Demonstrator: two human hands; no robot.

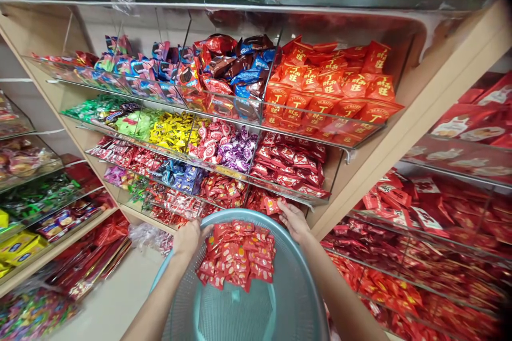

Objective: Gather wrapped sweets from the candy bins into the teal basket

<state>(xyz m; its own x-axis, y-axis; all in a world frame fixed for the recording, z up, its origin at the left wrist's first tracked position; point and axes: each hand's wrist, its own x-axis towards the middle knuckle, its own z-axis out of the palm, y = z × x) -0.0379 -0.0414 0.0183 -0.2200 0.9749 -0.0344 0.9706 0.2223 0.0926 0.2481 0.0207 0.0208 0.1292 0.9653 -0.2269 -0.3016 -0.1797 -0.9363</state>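
left hand [190, 237] fingers clamping basket [304, 287] rim | right hand [294, 221] fingers gripping far rim | candy packets [240, 256] lying loose, seeming light, slippery | rim giving surest hold

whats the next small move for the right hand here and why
Probably release the red packet among the matching shelf packets: the right hand pinches it just past the rim of the basket, while the left hand rests against the pile inside.

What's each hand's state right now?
Left hand: fingers curled against the packet pile in the basket; grip cannot be told.
Right hand: closed on a single packet.
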